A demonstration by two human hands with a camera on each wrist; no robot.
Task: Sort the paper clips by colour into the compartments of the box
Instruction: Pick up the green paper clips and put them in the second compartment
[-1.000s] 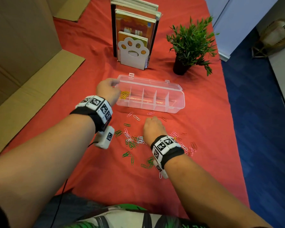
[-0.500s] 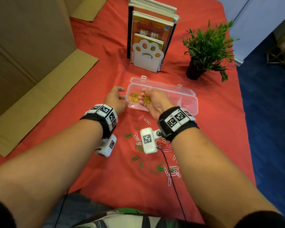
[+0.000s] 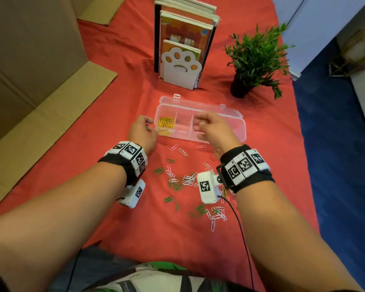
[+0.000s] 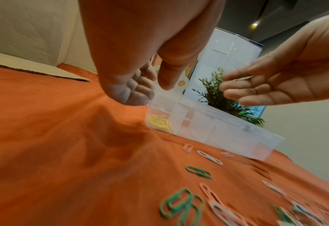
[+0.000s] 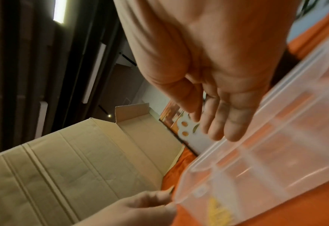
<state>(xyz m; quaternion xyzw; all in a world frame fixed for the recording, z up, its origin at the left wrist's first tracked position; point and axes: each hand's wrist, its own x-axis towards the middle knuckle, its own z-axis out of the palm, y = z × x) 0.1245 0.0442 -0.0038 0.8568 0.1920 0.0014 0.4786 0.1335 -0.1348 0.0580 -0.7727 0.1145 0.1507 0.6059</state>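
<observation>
A: The fingers (image 4: 243,85) of the right hand (image 3: 214,129) are loosely spread and relaxed, holding nothing, above the middle of the clear plastic compartment box (image 3: 238,133).

B: And the left hand (image 3: 142,131)?

A: Its fingers are curled; the thumb and fingertips sit at the box's left end, though whether they press the wall cannot be told.

B: Where are the clips?

A: The yellow paper clips (image 3: 166,124) lie in the leftmost compartment, just beside the left fingers. The green, pink and white paper clips (image 3: 185,180) lie scattered on the red cloth (image 3: 118,98), nearer the person than the box and between the two wrists.
</observation>
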